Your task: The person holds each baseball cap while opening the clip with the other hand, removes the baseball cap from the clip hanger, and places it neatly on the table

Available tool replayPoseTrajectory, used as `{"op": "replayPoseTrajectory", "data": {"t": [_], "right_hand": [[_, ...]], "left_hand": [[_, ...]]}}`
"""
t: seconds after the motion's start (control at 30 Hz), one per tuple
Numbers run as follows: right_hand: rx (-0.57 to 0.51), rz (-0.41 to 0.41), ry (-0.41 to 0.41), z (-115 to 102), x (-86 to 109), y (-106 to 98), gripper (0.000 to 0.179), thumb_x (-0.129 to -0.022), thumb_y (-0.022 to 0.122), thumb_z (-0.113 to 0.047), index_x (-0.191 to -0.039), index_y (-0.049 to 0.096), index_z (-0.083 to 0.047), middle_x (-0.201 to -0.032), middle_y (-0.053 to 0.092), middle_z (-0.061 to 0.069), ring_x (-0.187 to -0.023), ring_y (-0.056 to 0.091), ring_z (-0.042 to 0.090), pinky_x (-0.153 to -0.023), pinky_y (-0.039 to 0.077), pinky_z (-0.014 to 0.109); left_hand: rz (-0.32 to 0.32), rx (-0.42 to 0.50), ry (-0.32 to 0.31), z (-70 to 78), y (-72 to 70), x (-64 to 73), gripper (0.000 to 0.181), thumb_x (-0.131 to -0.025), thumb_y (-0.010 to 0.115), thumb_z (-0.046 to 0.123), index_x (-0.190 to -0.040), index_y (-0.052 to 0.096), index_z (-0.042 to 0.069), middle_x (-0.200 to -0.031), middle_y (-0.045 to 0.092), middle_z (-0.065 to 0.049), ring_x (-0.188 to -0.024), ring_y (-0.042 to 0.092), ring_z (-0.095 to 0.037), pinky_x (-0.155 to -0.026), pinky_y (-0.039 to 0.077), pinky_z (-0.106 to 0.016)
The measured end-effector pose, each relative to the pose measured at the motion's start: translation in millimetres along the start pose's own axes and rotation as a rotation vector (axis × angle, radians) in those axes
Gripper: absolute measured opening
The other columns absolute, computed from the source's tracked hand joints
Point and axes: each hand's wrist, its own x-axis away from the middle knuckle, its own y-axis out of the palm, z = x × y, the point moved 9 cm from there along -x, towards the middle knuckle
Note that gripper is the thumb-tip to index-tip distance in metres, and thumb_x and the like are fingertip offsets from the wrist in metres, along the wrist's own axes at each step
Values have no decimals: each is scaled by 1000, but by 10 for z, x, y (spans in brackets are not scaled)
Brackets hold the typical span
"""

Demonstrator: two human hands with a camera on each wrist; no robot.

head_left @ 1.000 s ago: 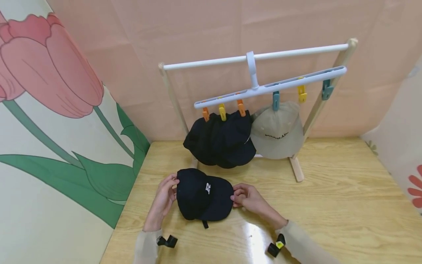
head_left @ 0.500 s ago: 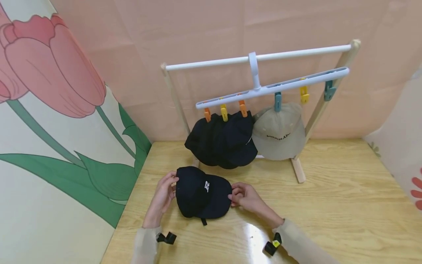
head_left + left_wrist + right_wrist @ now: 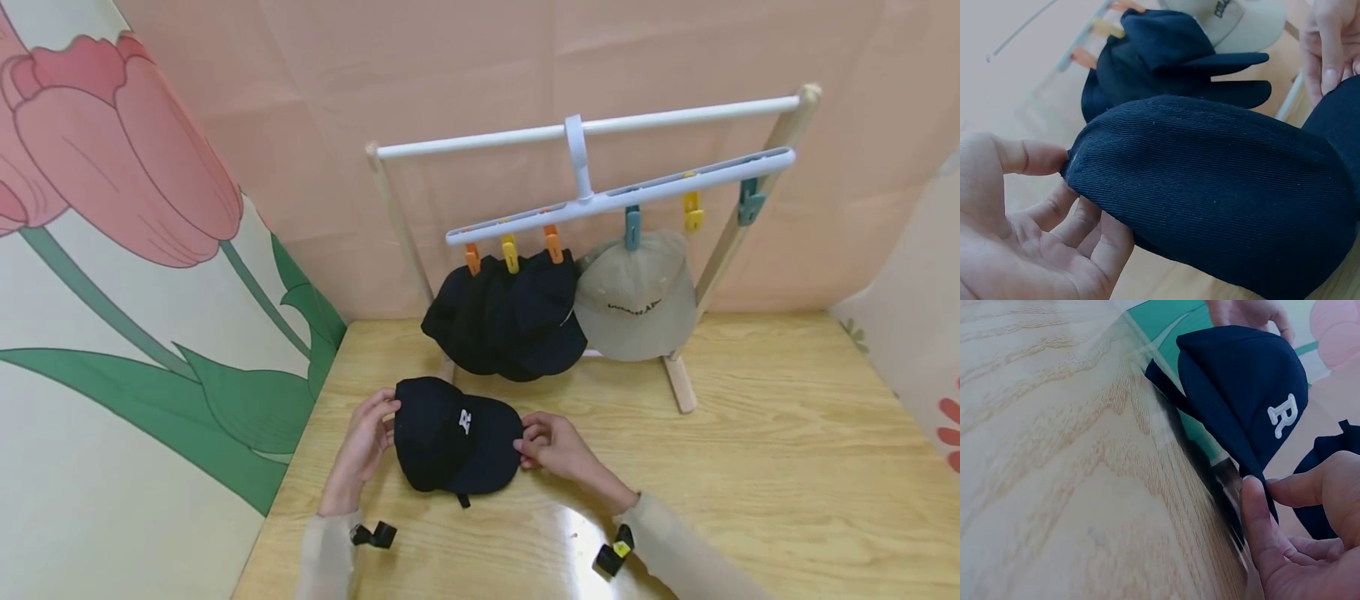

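A dark navy baseball cap [image 3: 435, 437] with a white letter R on its front is held between both hands over the table. My left hand [image 3: 369, 433] pinches the edge of the crown; in the left wrist view the thumb and fingers [image 3: 1038, 156] grip the ribbed cloth. On the other side my right hand [image 3: 555, 448] pinches the brim's tip between thumb and finger, as the right wrist view shows at the brim [image 3: 1260, 469]. A short strap [image 3: 1169, 387] hangs from the cap's back.
Behind stands a rack [image 3: 480, 143] with a pale blue clip hanger [image 3: 622, 198]. Dark caps [image 3: 510, 321] hang from orange and yellow clips, a beige cap [image 3: 637, 300] from a teal clip. A yellow clip [image 3: 693, 212] and a teal clip [image 3: 750, 202] hold nothing. Wooden table [image 3: 787, 450] below.
Both hands and the navy cap between them have shifted slightly left and up in the head view. The grip of each hand stays the same; the hanging caps stay in place.
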Motion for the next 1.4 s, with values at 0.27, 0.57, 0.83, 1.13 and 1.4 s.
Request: {"op": "replayPoseTrajectory", "data": {"t": [0.27,0.57,0.83,1.13,1.4], "right_hand": [[37,7,16,55,-43,-9,43,-99,74,-2,-135,56,11,-94,68,14,-72,74,21,-62,62,30],[107,13,0,62,-47,-2,42,-98,76,-4,-134,59,9,-92,69,12,-73,73,20,-61,60,30],[139,47,25,52,3,-13,39,-97,77,-3,-131,61,7,-91,69,11,-69,71,20,-59,60,31],[124,45,34,95,22,-19,34,-95,77,0,-125,63,8,-88,72,11,-65,73,20,-60,62,32],[118,57,29,72,38,-23,33,-94,77,2,-122,62,11,-84,72,11,-62,72,19,-59,62,33]], "left_hand": [[22,-2,-14,-38,-52,-23,18,-106,55,10,-97,68,18,-97,62,3,-72,64,-13,-62,55,-24],[43,4,-52,-143,-123,11,20,-106,53,9,-95,67,19,-97,61,3,-73,64,-13,-62,55,-24],[41,2,-78,-208,-123,44,15,-105,56,9,-97,65,17,-96,61,1,-73,64,-14,-63,55,-25],[24,-14,-71,-238,-96,46,13,-106,57,9,-98,65,16,-97,62,1,-72,66,-13,-61,55,-25],[35,-44,-97,-270,-88,32,13,-107,57,12,-100,67,16,-100,62,0,-73,65,-13,-64,56,-26]]}}
